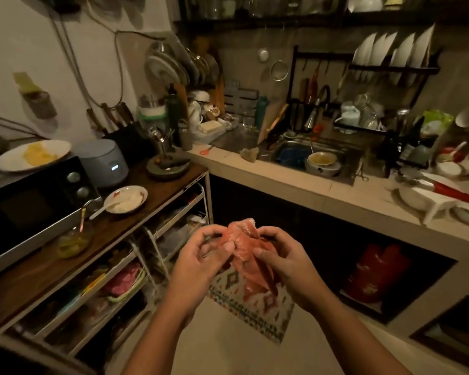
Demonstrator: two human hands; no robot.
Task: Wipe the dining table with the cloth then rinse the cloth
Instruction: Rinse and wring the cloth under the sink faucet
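Observation:
An orange-red cloth [244, 244] hangs bunched between both of my hands, in front of me and above the floor. My left hand [198, 263] grips its left side with thumb and fingers. My right hand [284, 263] pinches its right side. The steel sink [282, 147] is set in the tiled counter ahead, holding a blue item and a pot [322, 163] with a bowl on top. The tap [313, 115] stands behind the sink. No dining table is in view.
A wooden shelf unit [119, 220] on the left carries a microwave [33, 201], rice cooker [103, 161] and plates. The counter [322, 193] runs to the right, crowded with dishes and a rack. A patterned mat [255, 309] lies on the floor; a red gas cylinder [374, 274] sits below the counter.

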